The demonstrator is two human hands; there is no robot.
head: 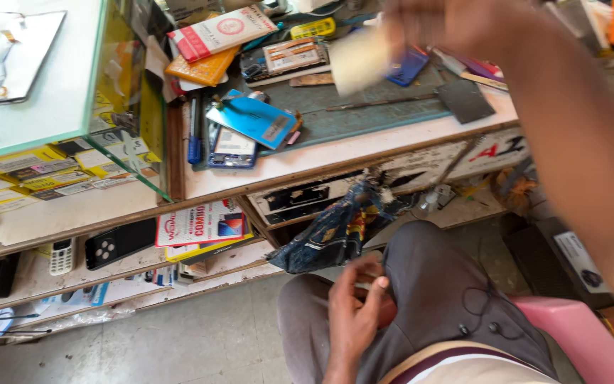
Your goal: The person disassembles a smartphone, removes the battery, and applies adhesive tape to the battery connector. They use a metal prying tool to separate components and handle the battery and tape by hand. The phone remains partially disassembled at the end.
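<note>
My right hand (449, 25) is raised over the workbench at the top of the view, blurred by motion. It grips a pale cream, soft-looking piece (355, 60) that hangs below the fingers. My left hand (353, 313) rests in my lap on grey trousers (435, 284), fingers curled, pinching a small thin pale object (365, 285). My right forearm crosses the right side of the view and hides part of the bench.
The wooden workbench (335, 153) carries a green mat, a blue phone panel (250, 117), an opened phone (230, 148), a red-and-white box (220, 30), a pen and a metal scraper (463, 99). A dark rag (335, 227) hangs from a drawer. Glass counter (44, 92) left; pink stool (577, 334) right.
</note>
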